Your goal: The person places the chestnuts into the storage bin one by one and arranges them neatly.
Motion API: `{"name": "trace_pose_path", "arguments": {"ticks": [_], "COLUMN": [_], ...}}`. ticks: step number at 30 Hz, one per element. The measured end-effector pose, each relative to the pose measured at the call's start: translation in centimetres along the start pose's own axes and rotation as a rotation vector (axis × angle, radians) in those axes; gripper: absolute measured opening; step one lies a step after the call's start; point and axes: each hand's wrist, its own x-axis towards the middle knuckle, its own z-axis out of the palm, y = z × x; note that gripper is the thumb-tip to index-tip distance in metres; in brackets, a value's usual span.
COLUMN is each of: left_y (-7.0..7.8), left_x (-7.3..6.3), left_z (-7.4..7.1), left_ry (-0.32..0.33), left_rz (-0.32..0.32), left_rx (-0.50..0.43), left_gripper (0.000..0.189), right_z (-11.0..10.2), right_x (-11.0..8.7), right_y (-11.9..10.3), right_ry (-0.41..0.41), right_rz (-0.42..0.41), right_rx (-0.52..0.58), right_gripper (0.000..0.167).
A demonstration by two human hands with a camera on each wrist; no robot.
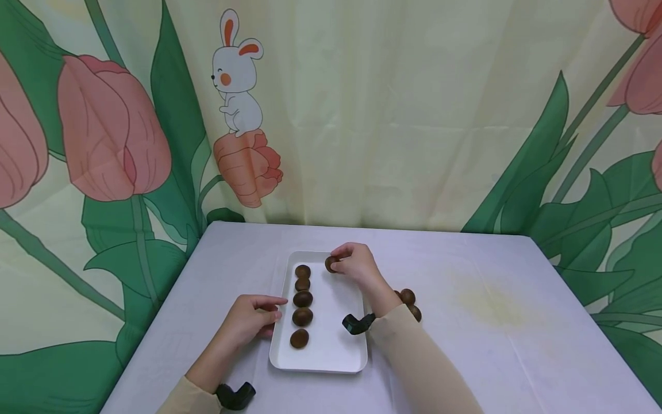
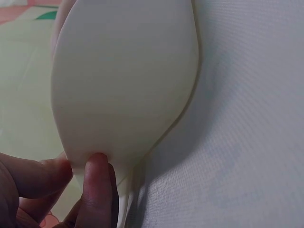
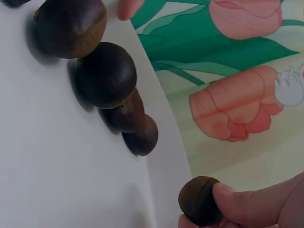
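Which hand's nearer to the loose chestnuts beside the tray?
Right. The right hand is beyond and left of the loose chestnuts; the left hand is across the tray, touching its left edge.
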Motion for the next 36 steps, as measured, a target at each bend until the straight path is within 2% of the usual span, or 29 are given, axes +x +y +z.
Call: {"name": "trace_pose_path", "arguments": {"ticks": [8,19,36], "left_y": [0.0,-0.1,-0.1], "left_x": [0.0,0.0,-0.1], "left_z": [-0.1,-0.2,-0.1], "left_ry": [0.003,-0.003,-0.007], "left_rz": [0.004,0.016,0.007], "left_rx": [0.017,0.017,-0.004], "left_gripper": [0.027,0.027,0.027], "right_z": [1.0,1.4,1.4], "right_x": [0.6,1.1,1.1], "right_y": [-0.2,-0.4,-0.5], "right_ry": [0.0,-0.032,-0.022], "right_rz": [-0.017,-0.009,0.025], "right_rx": [-0.199,-0.353,-0.408], "right_gripper": [0.019,0.016,0.013]}}
